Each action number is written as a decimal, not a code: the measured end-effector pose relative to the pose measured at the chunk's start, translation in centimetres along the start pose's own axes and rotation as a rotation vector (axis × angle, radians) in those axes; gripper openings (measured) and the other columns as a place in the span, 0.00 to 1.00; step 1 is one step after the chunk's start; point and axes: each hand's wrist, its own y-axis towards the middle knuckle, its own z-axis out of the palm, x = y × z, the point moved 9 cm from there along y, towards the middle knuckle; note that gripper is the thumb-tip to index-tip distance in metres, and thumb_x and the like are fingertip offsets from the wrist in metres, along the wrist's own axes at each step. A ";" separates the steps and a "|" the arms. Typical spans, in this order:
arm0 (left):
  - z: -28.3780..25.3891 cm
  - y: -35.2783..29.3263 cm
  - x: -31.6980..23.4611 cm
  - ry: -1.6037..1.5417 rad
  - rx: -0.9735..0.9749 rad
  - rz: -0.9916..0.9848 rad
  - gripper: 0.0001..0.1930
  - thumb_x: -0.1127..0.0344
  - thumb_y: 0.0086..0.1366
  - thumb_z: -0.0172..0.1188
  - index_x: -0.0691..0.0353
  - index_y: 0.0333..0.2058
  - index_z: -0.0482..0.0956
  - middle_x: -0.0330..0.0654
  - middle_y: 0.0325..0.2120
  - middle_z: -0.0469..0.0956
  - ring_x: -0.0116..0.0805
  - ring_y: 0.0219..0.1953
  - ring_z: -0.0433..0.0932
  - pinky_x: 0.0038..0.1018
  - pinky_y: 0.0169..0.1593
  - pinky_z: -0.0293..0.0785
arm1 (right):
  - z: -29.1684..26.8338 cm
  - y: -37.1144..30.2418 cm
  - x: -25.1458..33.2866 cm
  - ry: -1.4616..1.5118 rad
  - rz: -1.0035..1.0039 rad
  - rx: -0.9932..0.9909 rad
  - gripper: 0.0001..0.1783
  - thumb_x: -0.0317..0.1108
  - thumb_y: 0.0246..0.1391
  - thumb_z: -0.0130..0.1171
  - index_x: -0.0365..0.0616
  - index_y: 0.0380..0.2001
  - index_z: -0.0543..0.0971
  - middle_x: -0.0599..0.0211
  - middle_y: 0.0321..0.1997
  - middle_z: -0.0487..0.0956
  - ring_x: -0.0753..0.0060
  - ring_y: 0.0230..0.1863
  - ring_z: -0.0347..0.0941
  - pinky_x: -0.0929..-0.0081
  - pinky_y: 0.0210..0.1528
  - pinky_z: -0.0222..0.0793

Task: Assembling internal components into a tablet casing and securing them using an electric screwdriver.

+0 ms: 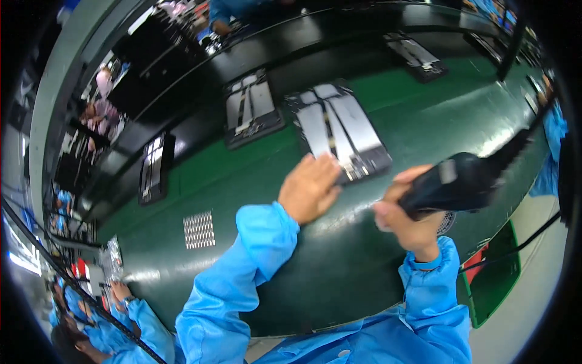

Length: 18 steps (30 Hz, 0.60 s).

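In front of me lies an opened tablet (357, 124), its pale battery panels and inner parts bare. My left hand (312, 185) reaches over its near edge, fingers stretched forward and slightly blurred, seeming to touch it. To the right, my right hand (412, 221) is closed around a thick black corded hand tool (454, 182). That tool is tilted and smeared by motion, so its exact kind does not show. Just left of the tablet is a second opened tablet (253, 109) of the same sort.
More opened tablets lie at the left (154, 168) and far right (415, 56) on the green work surface (339, 261). A sheet of small metallic pieces (199, 230) lies at left. A green bin (500, 282) stands below at right. A co-worker's hand (120, 291) is at lower left.
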 end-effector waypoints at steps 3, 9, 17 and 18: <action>0.8 3.9 6.2 0.157 -0.057 -0.148 0.22 0.63 0.52 0.65 0.63 0.46 0.76 0.52 0.48 0.74 0.50 0.53 0.72 0.41 0.56 0.68 | 1.0 -0.1 -1.9 -0.049 0.059 0.155 0.26 0.14 0.43 0.62 0.39 0.44 0.64 0.68 0.17 0.72 0.80 0.18 0.68 0.83 0.20 0.63; 2.2 6.6 15.3 0.301 0.111 -0.331 0.23 0.68 0.51 0.60 0.64 0.48 0.74 0.52 0.52 0.70 0.50 0.56 0.67 0.39 0.56 0.67 | 0.8 -0.2 -3.9 -0.040 0.214 0.109 0.17 0.26 0.40 0.68 0.38 0.33 0.72 0.75 0.10 0.66 0.91 0.14 0.59 0.84 0.17 0.53; -4.2 -2.3 23.4 0.607 0.533 -0.596 0.36 0.73 0.42 0.64 0.59 0.54 0.64 0.51 0.54 0.68 0.54 0.49 0.72 0.39 0.49 0.72 | 0.8 0.7 -1.9 -0.116 -0.145 0.176 0.22 0.32 0.42 0.70 0.35 0.36 0.70 0.57 0.21 0.77 0.66 0.22 0.77 0.75 0.23 0.66; -4.9 -5.9 26.4 0.740 0.458 -0.368 0.31 0.65 0.50 0.62 0.59 0.54 0.66 0.49 0.51 0.71 0.55 0.47 0.73 0.39 0.48 0.72 | 1.3 0.9 -1.3 -0.098 -0.159 0.186 0.22 0.32 0.42 0.70 0.35 0.36 0.70 0.57 0.21 0.77 0.66 0.22 0.77 0.75 0.23 0.66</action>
